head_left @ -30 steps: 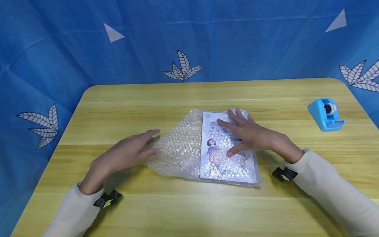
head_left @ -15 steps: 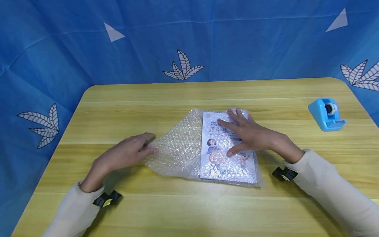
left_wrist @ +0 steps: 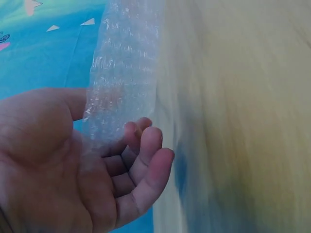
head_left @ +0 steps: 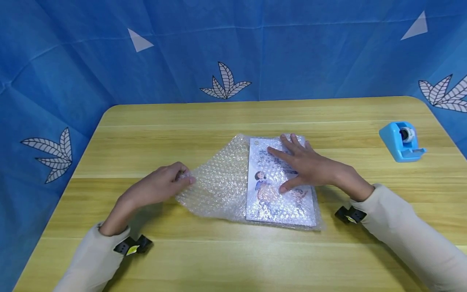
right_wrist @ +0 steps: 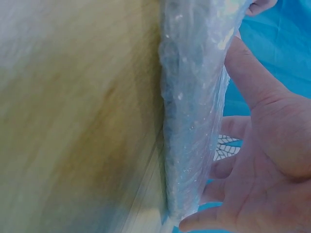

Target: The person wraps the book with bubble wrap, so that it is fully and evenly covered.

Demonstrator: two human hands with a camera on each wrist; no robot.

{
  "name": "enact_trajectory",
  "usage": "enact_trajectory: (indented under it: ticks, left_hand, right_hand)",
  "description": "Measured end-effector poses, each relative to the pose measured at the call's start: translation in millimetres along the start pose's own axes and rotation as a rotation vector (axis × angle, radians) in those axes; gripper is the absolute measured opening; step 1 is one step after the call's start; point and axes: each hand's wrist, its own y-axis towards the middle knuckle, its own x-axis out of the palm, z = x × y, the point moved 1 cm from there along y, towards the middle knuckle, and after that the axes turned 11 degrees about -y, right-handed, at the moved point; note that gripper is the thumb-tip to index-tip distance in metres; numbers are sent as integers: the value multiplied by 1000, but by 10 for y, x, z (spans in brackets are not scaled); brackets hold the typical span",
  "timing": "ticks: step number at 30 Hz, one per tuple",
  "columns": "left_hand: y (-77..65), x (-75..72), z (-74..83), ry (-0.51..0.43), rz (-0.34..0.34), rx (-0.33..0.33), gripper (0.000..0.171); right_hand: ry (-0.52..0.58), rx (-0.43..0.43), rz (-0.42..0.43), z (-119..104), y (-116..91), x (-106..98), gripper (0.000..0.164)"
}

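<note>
A book with a drawn figure on its pale cover lies under clear bubble wrap in the middle of the table. The wrap's loose flap tapers out to the left. My left hand pinches the tip of that flap between thumb and curled fingers; in the left wrist view the bubble wrap runs between them. With fingers spread, my right hand rests on the upper right of the wrapped book. The right wrist view has the right hand against the side of the wrapped bundle.
A blue tape dispenser with a roll in it stands at the back right of the wooden table. Behind the far edge hangs a blue cloth with printed leaves and triangles.
My left hand's extended fingers have curled in and closed on the tip of the bubble wrap flap. The right hand and the book have stayed in place.
</note>
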Motion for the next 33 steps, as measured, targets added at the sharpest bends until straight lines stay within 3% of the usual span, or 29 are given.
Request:
enact_trajectory:
  ticks: [5,13,23,33]
  left_hand:
    - [-2,-1,80,-65,28,16,31]
    - [-23,38,294,-80,99,24,34]
    - [-3,163,561,-160,159,128,31]
    - [132,337,746,-333,153,189,35]
  right_hand:
    - [1,1,-3,5,-2,0,106]
    - [3,3,-12,0,-1,-11,105]
    - [14,-3,-6,6,-11,-5,106]
    - [-5,8,-13,2,-7,-4,106]
